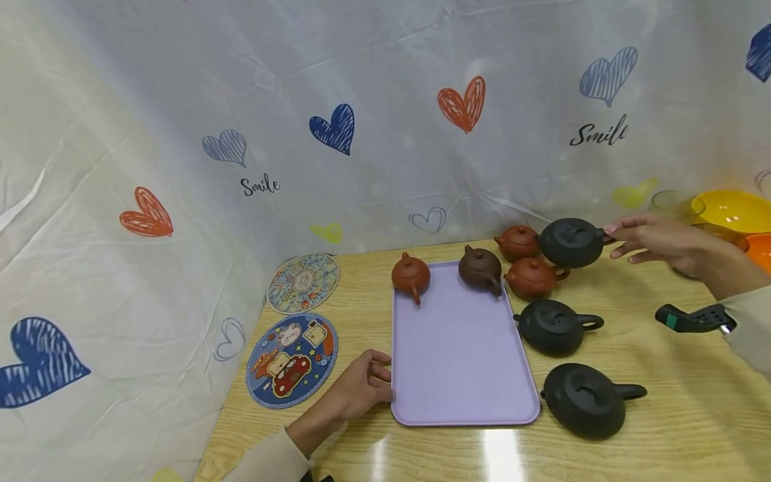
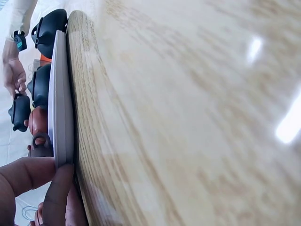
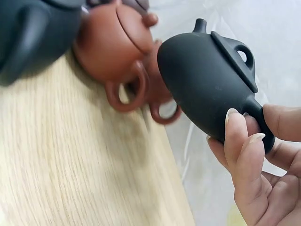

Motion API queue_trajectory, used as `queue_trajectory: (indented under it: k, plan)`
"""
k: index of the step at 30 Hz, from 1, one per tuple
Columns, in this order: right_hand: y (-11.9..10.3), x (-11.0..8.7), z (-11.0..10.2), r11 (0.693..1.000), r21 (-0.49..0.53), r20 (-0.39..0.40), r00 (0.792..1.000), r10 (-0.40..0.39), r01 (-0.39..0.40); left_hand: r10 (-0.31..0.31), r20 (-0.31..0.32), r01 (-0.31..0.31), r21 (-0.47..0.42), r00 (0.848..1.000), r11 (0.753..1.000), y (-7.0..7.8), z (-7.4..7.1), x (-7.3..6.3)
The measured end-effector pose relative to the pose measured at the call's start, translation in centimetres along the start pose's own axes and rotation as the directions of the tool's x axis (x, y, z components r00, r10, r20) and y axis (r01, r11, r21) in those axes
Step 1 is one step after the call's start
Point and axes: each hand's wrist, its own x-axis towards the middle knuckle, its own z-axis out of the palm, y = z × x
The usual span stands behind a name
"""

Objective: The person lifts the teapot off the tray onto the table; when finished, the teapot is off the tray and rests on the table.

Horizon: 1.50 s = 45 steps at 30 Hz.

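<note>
My right hand (image 1: 668, 242) grips a black teapot (image 1: 571, 249) by its handle and holds it up at the back right, above the table. In the right wrist view, the thumb and fingers close round that handle, and the spout points away from the hand. At the lower left edge of a lilac tray (image 1: 460, 365), my left hand (image 1: 363, 383) pinches the rim between thumb and fingers. On the tray's far end stand a reddish-brown teapot (image 1: 411, 274) and a dark brown teapot (image 1: 480, 269).
Right of the tray sit two reddish teapots (image 1: 533, 278) and two black teapots (image 1: 584, 402), one behind another. Two round patterned mats (image 1: 322, 335) lie at the left. Yellow and orange bowls (image 1: 731, 209) and clear glassware stand at the far right. A printed curtain (image 1: 391, 134) hangs behind.
</note>
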Motion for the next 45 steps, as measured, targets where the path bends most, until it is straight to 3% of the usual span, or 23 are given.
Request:
queue_trajectory:
  k: [17, 37, 45]
  plan:
    - [1.9, 0.9, -1.6, 0.998, -0.065, 0.043, 0.999, 0.016, -0.013, 0.001, -0.010, -0.001, 0.002, 1.000, 1.000, -0.2, 0.0, 0.1]
    - [4.7, 2.0, -1.7, 0.994, -0.047, 0.118, 0.988, 0.099, -0.094, 0.000, 0.002, 0.000, 0.007, 1.000, 1.000, -0.1, 0.0, 0.2]
    - [4.5, 2.2, -1.2, 0.994, -0.027, 0.085, 0.990, 0.112, -0.110, -0.009, -0.001, 0.009, 0.012, 1.000, 1.000, 0.0, -0.1, 0.1]
